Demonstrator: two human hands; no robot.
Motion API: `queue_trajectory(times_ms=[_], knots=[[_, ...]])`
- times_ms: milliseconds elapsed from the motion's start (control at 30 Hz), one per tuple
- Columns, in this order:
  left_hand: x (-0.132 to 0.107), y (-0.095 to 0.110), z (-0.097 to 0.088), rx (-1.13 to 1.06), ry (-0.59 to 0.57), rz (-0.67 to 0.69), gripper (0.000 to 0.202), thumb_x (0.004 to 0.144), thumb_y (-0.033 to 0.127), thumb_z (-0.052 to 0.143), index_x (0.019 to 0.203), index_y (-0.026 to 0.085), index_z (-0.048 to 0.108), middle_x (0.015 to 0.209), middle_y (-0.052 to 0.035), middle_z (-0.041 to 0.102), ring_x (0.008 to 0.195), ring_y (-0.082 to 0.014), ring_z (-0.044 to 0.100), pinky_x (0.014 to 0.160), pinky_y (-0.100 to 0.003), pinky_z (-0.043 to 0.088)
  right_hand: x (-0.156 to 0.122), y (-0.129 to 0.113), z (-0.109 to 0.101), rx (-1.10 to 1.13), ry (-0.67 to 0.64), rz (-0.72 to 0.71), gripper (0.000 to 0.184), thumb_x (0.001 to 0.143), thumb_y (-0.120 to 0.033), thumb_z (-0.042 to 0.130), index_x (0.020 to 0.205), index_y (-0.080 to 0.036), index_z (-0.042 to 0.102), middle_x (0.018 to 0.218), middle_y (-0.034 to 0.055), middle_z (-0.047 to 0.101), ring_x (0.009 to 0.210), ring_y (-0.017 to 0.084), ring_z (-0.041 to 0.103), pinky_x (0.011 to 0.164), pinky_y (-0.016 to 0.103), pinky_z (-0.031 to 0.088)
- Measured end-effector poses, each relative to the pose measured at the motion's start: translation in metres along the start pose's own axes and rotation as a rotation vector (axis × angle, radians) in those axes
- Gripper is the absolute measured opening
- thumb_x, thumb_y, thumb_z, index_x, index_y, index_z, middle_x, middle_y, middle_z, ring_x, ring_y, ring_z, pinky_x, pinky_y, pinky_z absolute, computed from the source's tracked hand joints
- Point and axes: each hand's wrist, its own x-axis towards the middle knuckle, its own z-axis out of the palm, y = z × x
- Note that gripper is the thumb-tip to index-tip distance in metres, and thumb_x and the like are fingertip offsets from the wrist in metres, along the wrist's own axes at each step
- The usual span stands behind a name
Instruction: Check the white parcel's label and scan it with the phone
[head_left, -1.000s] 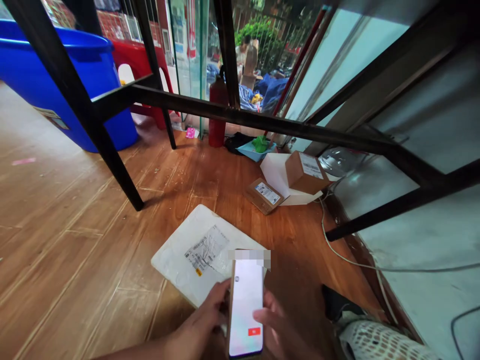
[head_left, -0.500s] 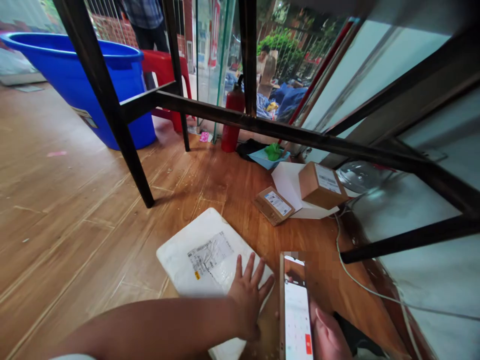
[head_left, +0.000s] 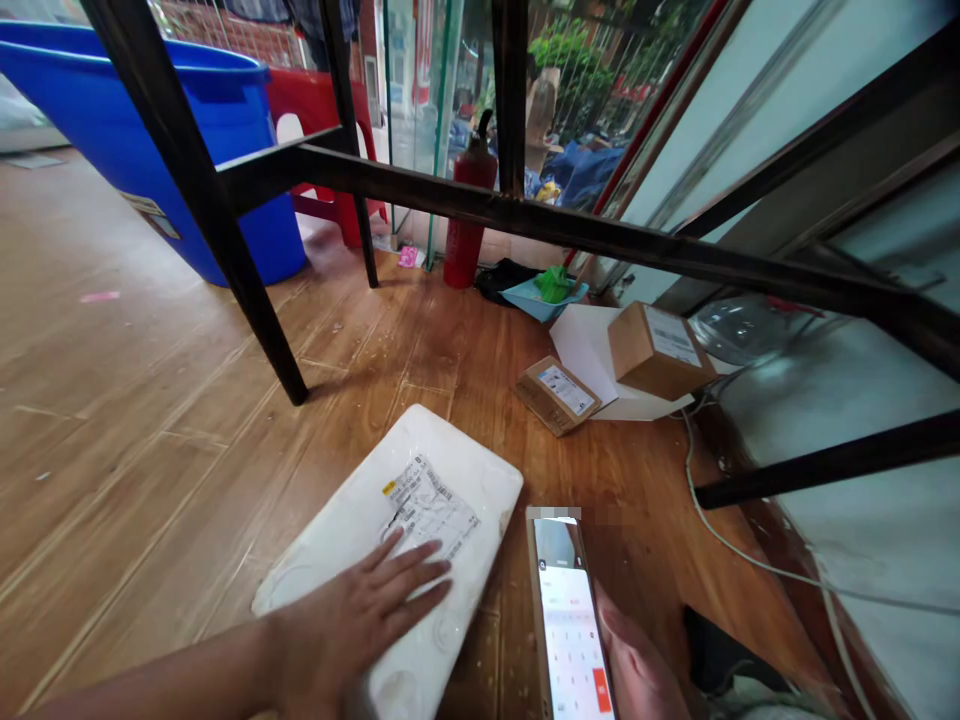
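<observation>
My left hand [head_left: 375,610] rests open, fingers spread, on top of a white foam box [head_left: 465,480] that lies on the wooden floor. A creased shipping label [head_left: 439,510] with a small yellow mark is stuck to the lid, just beyond my fingertips. In my right hand [head_left: 637,660] is a smartphone [head_left: 574,640], held upright to the right of the box. Its lit screen shows a camera picture at the top and a number keypad with a red key below. The right-hand fingers behind the phone are mostly hidden.
Black metal table legs [head_left: 262,300] and crossbars [head_left: 420,190] frame the space ahead. A flat brown parcel [head_left: 559,395] and a cardboard box [head_left: 660,350] lie beyond the phone. Farther off stand a blue tub [head_left: 225,170], a red stool [head_left: 352,130] and a fire extinguisher [head_left: 466,220]. A cable [head_left: 720,550] trails along the right.
The foam box has turned on the floor and its label now faces another way. My left hand has shifted left across it. The phone has moved slightly left.
</observation>
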Motion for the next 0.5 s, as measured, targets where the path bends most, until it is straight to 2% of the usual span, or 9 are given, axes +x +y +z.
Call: queue_trajectory(times_ms=[100, 167, 233, 300, 367, 433, 500], knots=[[0.006, -0.009, -0.004, 0.008, -0.084, -0.012, 0.095, 0.079, 0.048, 0.060, 0.150, 0.020, 0.004, 0.156, -0.0165, 0.006, 0.142, -0.0391, 0.004, 0.108, -0.069, -0.005, -0.002, 0.003, 0.005, 0.035, -0.043, 0.037, 0.045, 0.058, -0.052, 0.077, 0.096, -0.030, 0.073, 0.116, 0.0045, 0.070, 0.119, 0.032, 0.056, 0.109, 0.051, 0.034], [0.017, -0.007, 0.007, 0.035, -0.080, -0.052, 0.103, 0.074, 0.045, 0.067, 0.149, 0.020, 0.001, 0.156, -0.0168, 0.004, 0.142, -0.0391, 0.003, 0.107, -0.070, -0.005, -0.001, 0.005, 0.003, 0.038, -0.053, 0.068, 0.043, 0.062, -0.050, 0.074, 0.100, -0.031, 0.072, 0.113, 0.0043, 0.071, 0.113, 0.031, 0.060, 0.106, 0.050, 0.037], [0.032, 0.002, 0.024, 0.080, -0.054, -0.173, 0.110, 0.066, 0.039, 0.074, 0.149, 0.017, 0.005, 0.154, -0.0189, 0.002, 0.142, -0.0410, 0.000, 0.107, -0.072, -0.001, 0.001, 0.008, -0.002, 0.007, -0.027, 0.079, 0.045, 0.062, -0.050, 0.073, 0.103, -0.030, 0.071, 0.109, 0.0053, 0.073, 0.103, 0.032, 0.065, 0.101, 0.052, 0.041], [0.048, 0.011, 0.039, 0.107, -0.029, -0.310, 0.116, 0.060, 0.041, 0.079, 0.148, 0.013, 0.010, 0.152, -0.0231, -0.002, 0.140, -0.0440, -0.003, 0.107, -0.073, 0.006, 0.003, 0.010, -0.004, -0.047, 0.003, 0.059, 0.050, 0.063, -0.052, 0.071, 0.107, -0.029, 0.068, 0.110, 0.0066, 0.072, 0.099, 0.032, 0.066, 0.096, 0.053, 0.044], [0.058, 0.012, 0.044, 0.124, 0.038, -0.368, 0.119, 0.060, 0.056, 0.075, 0.148, 0.009, 0.010, 0.151, -0.0258, -0.004, 0.140, -0.0452, -0.005, 0.107, -0.073, 0.011, 0.004, 0.012, -0.005, -0.101, 0.008, 0.047, 0.054, 0.064, -0.054, 0.068, 0.112, -0.029, 0.066, 0.115, 0.0071, 0.070, 0.102, 0.033, 0.065, 0.094, 0.052, 0.046], [0.059, 0.001, 0.038, 0.183, 0.203, -0.379, 0.108, 0.071, 0.067, 0.057, 0.148, 0.006, 0.013, 0.154, -0.0245, 0.001, 0.142, -0.0424, -0.003, 0.110, -0.069, 0.011, 0.003, 0.016, -0.004, -0.125, 0.009, 0.053, 0.054, 0.066, -0.054, 0.067, 0.114, -0.030, 0.064, 0.117, 0.0060, 0.070, 0.107, 0.032, 0.063, 0.094, 0.050, 0.047], [0.053, -0.017, 0.023, 0.279, 0.343, -0.393, 0.088, 0.083, 0.062, 0.043, 0.145, 0.004, 0.024, 0.154, -0.0218, 0.016, 0.144, -0.0388, 0.006, 0.114, -0.064, 0.013, 0.001, 0.020, -0.003, -0.112, 0.003, 0.074, 0.056, 0.063, -0.054, 0.070, 0.113, -0.030, 0.064, 0.115, 0.0062, 0.070, 0.109, 0.032, 0.062, 0.094, 0.048, 0.047]])
